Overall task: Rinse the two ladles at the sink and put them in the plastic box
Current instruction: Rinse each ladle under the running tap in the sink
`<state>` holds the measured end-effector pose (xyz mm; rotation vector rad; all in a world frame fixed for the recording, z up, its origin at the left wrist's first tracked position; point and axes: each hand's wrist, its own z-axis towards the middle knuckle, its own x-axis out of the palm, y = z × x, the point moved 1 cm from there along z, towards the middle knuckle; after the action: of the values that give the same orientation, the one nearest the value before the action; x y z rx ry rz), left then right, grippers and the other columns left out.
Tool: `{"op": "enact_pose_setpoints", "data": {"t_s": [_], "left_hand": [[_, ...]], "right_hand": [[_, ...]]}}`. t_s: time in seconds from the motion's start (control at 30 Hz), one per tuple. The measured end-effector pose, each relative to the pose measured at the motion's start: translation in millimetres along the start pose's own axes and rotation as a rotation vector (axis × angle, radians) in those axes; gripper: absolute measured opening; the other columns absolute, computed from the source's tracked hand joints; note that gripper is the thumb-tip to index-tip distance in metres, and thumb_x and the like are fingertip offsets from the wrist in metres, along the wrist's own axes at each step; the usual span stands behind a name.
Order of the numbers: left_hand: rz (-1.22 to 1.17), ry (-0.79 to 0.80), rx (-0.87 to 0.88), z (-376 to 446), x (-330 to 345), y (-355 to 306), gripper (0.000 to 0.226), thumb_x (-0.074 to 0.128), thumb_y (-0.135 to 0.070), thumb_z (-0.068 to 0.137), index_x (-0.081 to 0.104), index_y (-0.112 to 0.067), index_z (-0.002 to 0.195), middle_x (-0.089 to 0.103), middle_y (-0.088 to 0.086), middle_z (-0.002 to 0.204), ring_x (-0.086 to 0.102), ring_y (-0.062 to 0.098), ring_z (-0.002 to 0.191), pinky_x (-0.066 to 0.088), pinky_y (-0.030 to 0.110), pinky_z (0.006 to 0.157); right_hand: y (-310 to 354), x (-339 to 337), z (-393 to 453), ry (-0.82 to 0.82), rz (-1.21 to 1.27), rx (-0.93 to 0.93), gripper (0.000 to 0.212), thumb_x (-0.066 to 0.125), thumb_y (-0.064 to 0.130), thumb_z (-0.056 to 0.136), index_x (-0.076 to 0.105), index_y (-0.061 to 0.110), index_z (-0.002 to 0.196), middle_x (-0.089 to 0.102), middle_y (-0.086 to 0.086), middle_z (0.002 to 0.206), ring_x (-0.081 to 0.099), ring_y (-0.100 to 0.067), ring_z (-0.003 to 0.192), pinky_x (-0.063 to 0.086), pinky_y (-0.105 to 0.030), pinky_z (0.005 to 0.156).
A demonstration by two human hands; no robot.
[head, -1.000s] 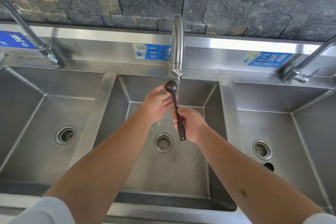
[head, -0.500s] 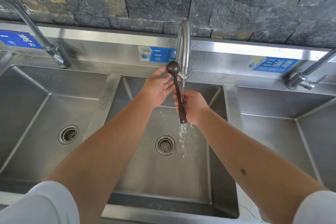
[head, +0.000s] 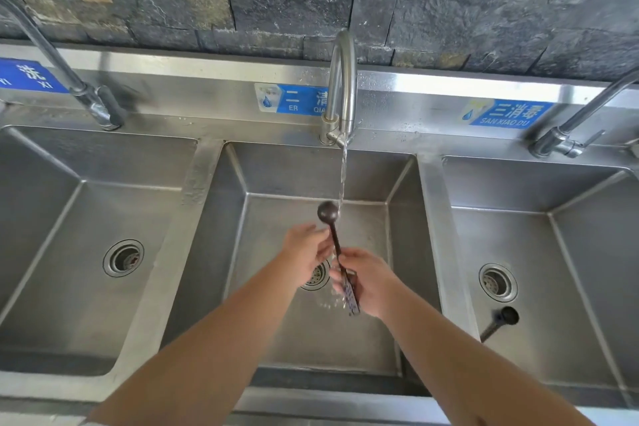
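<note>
A small dark brown ladle [head: 328,213] stands nearly upright over the middle sink basin [head: 404,183], its bowl at the top beside the running water stream [head: 342,176]. My right hand [head: 366,282] grips the lower part of its handle. My left hand [head: 306,249] touches the shaft just below the bowl with its fingers partly spread. A second dark ladle [head: 499,322] lies on the floor of the right basin, near the front left corner. The plastic box is not in view.
The middle tap [head: 340,90] runs water. Two more taps stand at the left [head: 52,59] and the right [head: 570,135]. Three steel basins sit side by side with drains, a dark stone wall behind them.
The ladle and both hands have dropped lower in the basin, away from the spout. The view tilted down, bringing the second ladle in the right basin into sight.
</note>
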<state>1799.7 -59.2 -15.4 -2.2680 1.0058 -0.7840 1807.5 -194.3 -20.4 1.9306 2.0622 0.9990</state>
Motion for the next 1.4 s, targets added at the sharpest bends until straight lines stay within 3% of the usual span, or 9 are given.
{"op": "enact_pose_setpoints", "data": {"t_s": [0.07, 0.2, 0.37, 0.6, 0.77, 0.87, 1.0, 1.2, 1.4], "left_hand": [[0.074, -0.027, -0.081, -7.7, -5.5, 32.1, 0.019, 0.057, 0.0, 0.091, 0.049, -0.017, 0.088, 0.065, 0.008, 0.077, 0.066, 0.013, 0.06, 0.045, 0.023, 0.05], [0.315, 0.049, -0.277, -21.7, -13.3, 80.9, 0.003, 0.062, -0.006, 0.089, 0.063, -0.007, 0.086, 0.07, 0.008, 0.074, 0.064, 0.015, 0.057, 0.047, 0.025, 0.052], [0.316, 0.005, -0.43, -35.2, -8.5, 109.7, 0.009, 0.06, -0.007, 0.085, 0.068, -0.007, 0.085, 0.061, 0.0, 0.052, 0.05, 0.01, 0.038, 0.044, 0.02, 0.042], [0.133, 0.163, -0.387, -52.6, 15.7, 109.3, 0.024, 0.047, 0.004, 0.091, 0.064, -0.009, 0.083, 0.063, 0.006, 0.066, 0.049, 0.009, 0.046, 0.043, 0.02, 0.047], [0.107, 0.277, -0.321, -60.0, 34.4, 101.4, 0.014, 0.05, -0.001, 0.095, 0.063, -0.006, 0.096, 0.065, 0.009, 0.073, 0.054, 0.011, 0.057, 0.039, 0.019, 0.054], [0.179, 0.302, -0.264, -59.5, 45.5, 102.1, 0.015, 0.051, -0.001, 0.095, 0.065, -0.008, 0.095, 0.066, 0.005, 0.069, 0.056, 0.012, 0.061, 0.041, 0.021, 0.059], [0.346, 0.292, -0.154, -50.2, 79.3, 103.1, 0.017, 0.056, -0.003, 0.092, 0.069, -0.014, 0.093, 0.066, 0.001, 0.065, 0.055, 0.008, 0.052, 0.042, 0.021, 0.053], [0.473, 0.299, -0.029, -29.4, 173.4, 117.9, 0.025, 0.061, 0.001, 0.089, 0.065, -0.006, 0.113, 0.063, 0.007, 0.074, 0.051, 0.007, 0.044, 0.041, 0.018, 0.045], [0.693, 0.274, 0.107, -2.7, 273.3, 164.9, 0.024, 0.065, -0.007, 0.088, 0.066, -0.017, 0.109, 0.067, -0.003, 0.087, 0.066, 0.011, 0.073, 0.053, 0.018, 0.059]], "right_hand": [[-21.3, -11.5, -8.3, -0.082, -0.116, 0.048, 0.011, 0.055, -0.008, 0.089, 0.062, -0.004, 0.097, 0.065, -0.012, 0.063, 0.059, -0.019, 0.048, 0.047, -0.028, 0.046], [-48.4, -28.6, -23.3, -0.171, -0.396, 0.107, 0.018, 0.061, -0.014, 0.074, 0.055, -0.001, 0.084, 0.057, -0.015, 0.065, 0.053, -0.02, 0.046, 0.041, -0.029, 0.044], [-65.7, -35.3, -45.0, -0.395, -0.968, -0.053, 0.015, 0.075, 0.02, 0.071, 0.061, 0.017, 0.077, 0.069, -0.002, 0.071, 0.063, -0.018, 0.06, 0.049, -0.025, 0.054], [-68.9, -49.2, -72.1, -0.515, -0.844, -0.189, 0.012, 0.072, 0.027, 0.077, 0.06, 0.028, 0.079, 0.063, 0.01, 0.075, 0.056, -0.007, 0.066, 0.035, -0.018, 0.052], [-56.6, -65.7, -86.6, -0.538, -0.607, -0.228, 0.013, 0.061, 0.015, 0.083, 0.071, 0.023, 0.083, 0.074, 0.005, 0.075, 0.069, -0.005, 0.064, 0.047, -0.015, 0.053], [-51.7, -79.3, -91.2, -0.511, -0.511, -0.256, 0.017, 0.061, 0.009, 0.084, 0.073, 0.021, 0.084, 0.075, 0.005, 0.072, 0.067, 0.001, 0.057, 0.044, -0.011, 0.049], [-38.4, -106.5, -87.3, -0.501, -0.428, -0.283, 0.016, 0.064, 0.01, 0.083, 0.071, 0.024, 0.08, 0.073, 0.007, 0.069, 0.062, -0.005, 0.06, 0.045, -0.023, 0.058], [9.9, -191.8, -83.9, -0.498, -0.352, -0.314, 0.015, 0.068, 0.007, 0.082, 0.072, 0.021, 0.077, 0.074, 0.003, 0.068, 0.061, -0.01, 0.058, 0.047, -0.028, 0.06], [45.7, -301.0, -69.0, -0.555, -0.419, -0.263, 0.018, 0.07, 0.009, 0.081, 0.071, 0.024, 0.072, 0.068, 0.011, 0.055, 0.057, -0.001, 0.046, 0.046, -0.026, 0.058]]}}
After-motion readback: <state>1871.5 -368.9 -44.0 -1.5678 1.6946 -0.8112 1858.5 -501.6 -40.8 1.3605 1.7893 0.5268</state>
